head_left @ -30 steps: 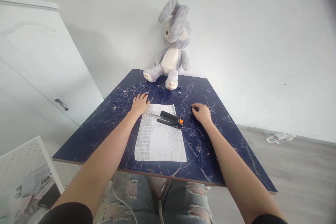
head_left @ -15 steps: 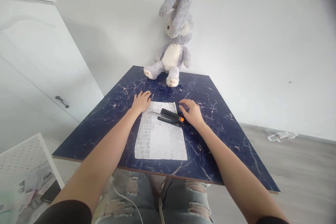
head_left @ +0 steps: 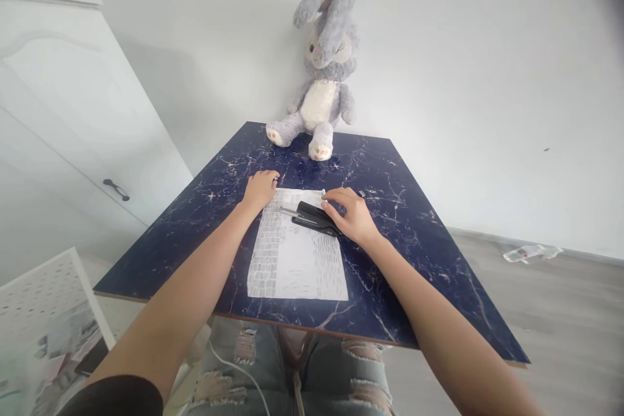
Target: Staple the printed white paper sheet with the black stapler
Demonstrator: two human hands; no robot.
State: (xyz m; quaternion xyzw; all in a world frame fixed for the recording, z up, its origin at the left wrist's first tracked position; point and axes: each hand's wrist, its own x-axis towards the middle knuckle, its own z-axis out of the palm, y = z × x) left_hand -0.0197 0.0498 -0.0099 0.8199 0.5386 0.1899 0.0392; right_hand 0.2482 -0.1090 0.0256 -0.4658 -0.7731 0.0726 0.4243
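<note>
A printed sheet of paper (head_left: 297, 266) lies on the dark blue marbled table (head_left: 195, 234). Across its upper part rests a black stapler (head_left: 314, 221), its magazine rail sticking out toward the left. My left hand (head_left: 260, 190) lies beside the sheet's upper left corner, fingers bent lightly and close together. Around the stapler's rear end and the sheet's upper right corner is my right hand (head_left: 351, 211), its thumb and forefinger apart. Its palm hides part of the stapler. Right of it lies a tiny metallic piece (head_left: 361, 194), perhaps staples.
A grey plush rabbit (head_left: 324, 91) sits at the table's far edge against the wall. To the left stand a white cabinet (head_left: 73, 97) and a white perforated container (head_left: 41, 292) with assorted items. A clear plastic item (head_left: 531, 253) lies on the floor at right.
My right hand has shifted left over the stapler's rear end, covering its orange part and exposing the tiny metallic piece. My left hand's fingers have drawn closer together.
</note>
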